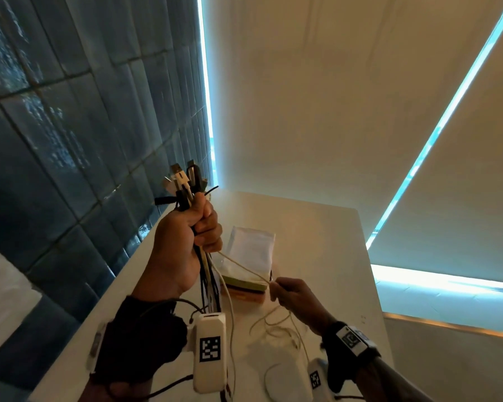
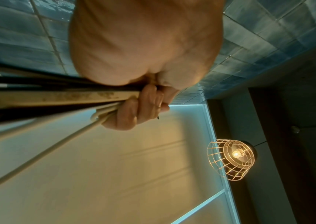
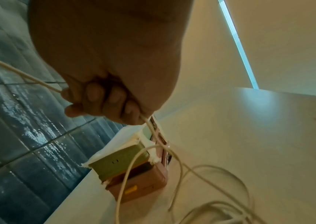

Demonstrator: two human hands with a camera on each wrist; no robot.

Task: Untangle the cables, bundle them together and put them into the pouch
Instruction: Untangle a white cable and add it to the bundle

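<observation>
The cables (image 1: 186, 198) were gripped upright in the raised left hand (image 1: 186, 242) at frame centre. A white cable (image 1: 244, 269) was pinched by the lower right hand (image 1: 295, 294). The pouch (image 1: 251, 248) lay on the tabletop (image 1: 317, 242) behind.

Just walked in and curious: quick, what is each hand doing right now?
Left hand: gripping the bunch of black and white cables upright.
Right hand: pinching one thin cream cable.

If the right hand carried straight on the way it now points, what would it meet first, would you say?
Most likely the stack of small boxes on the table, lying just beyond the right hand that grips the thin white cable; depth is uncertain.
</observation>
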